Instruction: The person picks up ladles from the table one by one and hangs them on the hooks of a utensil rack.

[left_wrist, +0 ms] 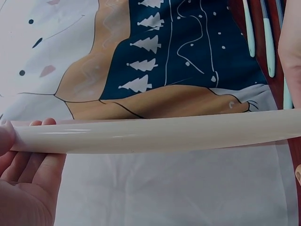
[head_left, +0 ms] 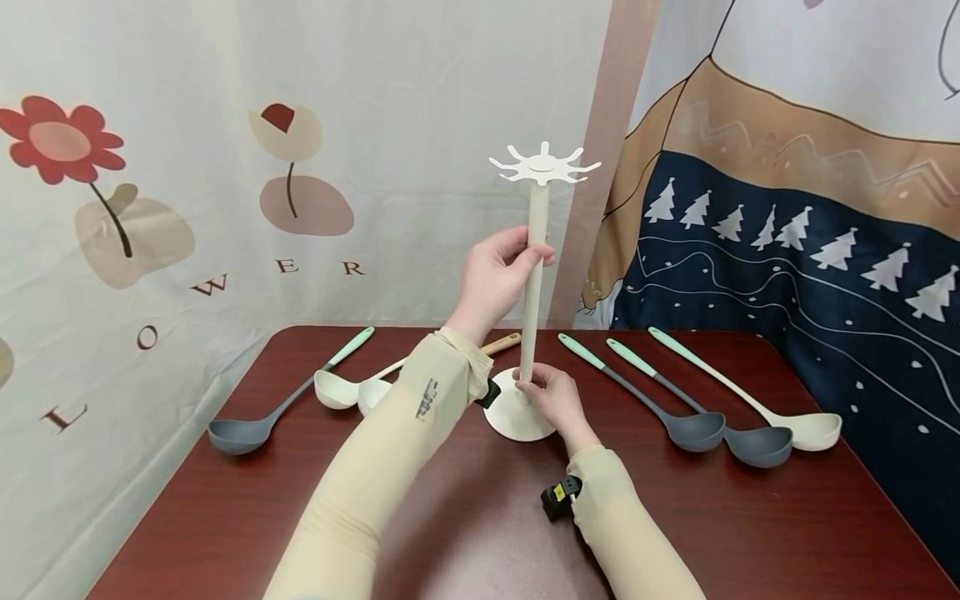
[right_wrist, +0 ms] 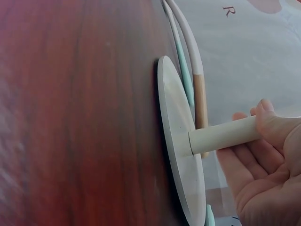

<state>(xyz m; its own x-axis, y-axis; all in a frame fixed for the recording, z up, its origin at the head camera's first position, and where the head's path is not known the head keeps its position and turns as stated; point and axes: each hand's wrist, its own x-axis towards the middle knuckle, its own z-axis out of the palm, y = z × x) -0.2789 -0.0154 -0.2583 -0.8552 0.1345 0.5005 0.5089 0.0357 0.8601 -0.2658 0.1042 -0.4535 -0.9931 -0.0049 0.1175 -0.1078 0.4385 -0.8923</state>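
Hands (head_left: 498, 271) (head_left: 557, 396) grip the stand (head_left: 531, 321) (room before it), table's far edge (head_left: 405, 331) behind

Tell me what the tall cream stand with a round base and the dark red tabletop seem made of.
The stand: probably plastic, smooth and semi-gloss, judging by pale highlights on its surface; coated metal is possible. The tabletop: wood or printed laminate, satin, from its streaky grain and soft glare.
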